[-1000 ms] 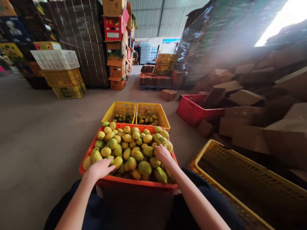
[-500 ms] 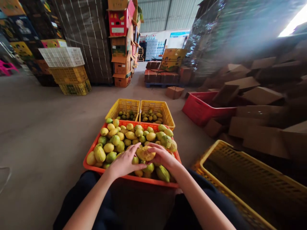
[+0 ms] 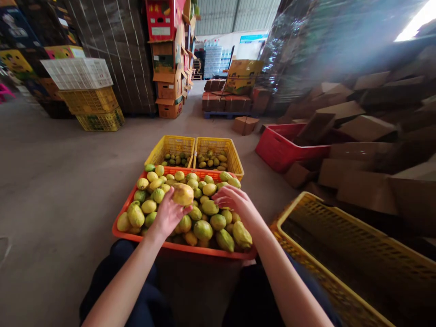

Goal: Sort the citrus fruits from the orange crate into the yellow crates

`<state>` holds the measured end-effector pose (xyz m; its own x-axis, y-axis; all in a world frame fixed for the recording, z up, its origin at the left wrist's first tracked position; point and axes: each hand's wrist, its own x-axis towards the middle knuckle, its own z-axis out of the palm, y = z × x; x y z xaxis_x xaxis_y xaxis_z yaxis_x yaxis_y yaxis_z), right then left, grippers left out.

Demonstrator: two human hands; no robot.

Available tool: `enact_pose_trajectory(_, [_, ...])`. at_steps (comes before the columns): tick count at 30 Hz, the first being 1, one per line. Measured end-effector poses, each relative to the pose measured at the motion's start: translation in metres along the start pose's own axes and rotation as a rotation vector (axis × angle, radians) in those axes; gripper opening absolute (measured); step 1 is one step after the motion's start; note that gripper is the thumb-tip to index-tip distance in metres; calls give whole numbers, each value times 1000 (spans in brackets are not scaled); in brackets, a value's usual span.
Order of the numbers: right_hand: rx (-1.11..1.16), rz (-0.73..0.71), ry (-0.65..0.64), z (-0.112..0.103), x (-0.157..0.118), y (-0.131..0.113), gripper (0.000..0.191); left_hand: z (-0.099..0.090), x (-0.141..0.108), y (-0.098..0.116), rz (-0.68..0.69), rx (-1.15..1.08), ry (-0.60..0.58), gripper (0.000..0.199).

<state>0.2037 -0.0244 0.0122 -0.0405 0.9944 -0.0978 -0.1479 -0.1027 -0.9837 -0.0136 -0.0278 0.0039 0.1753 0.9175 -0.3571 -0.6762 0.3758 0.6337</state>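
At the person's knees (image 3: 126, 268), an orange crate (image 3: 190, 250) stands close, likely for easy reach; above its heaped fruit (image 3: 203, 230), the left hand (image 3: 170, 215) has its grip around a yellow fruit (image 3: 183, 195), between fingers and thumb, apparently to steady it. The right hand (image 3: 236, 204) hovers alongside, grip released, fingers bent. Beyond, yellow baskets (image 3: 235, 156) hold more fruit on a grey floor (image 3: 68, 181), before stacked cardboard boxes (image 3: 167, 89) and a ribbed warehouse wall (image 3: 218, 20).
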Motion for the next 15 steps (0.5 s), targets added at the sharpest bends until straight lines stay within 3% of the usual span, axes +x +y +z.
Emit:
enact_pose_trajectory(2, [-68,-79,140,-15,2,-5,34,2,-3,8,-21,-213,36,30])
enact_pose_trajectory(4, [-110,-127,200,-27,3,-7,37,2,-4,14,-12,-377,95,27])
enact_pose_trajectory(9, [-226,-168,269,-45,9,-2,38,-9,0,18,30,-443,203,20])
enact_pose_trajectory(12, [-348,-126,325,-44,27,5,32,-13,0,23,79,-443,226,24])
enact_pose_trajectory(15, [-553,-11,390,-27,56,16,16,-13,1,30,92,-434,295,29])
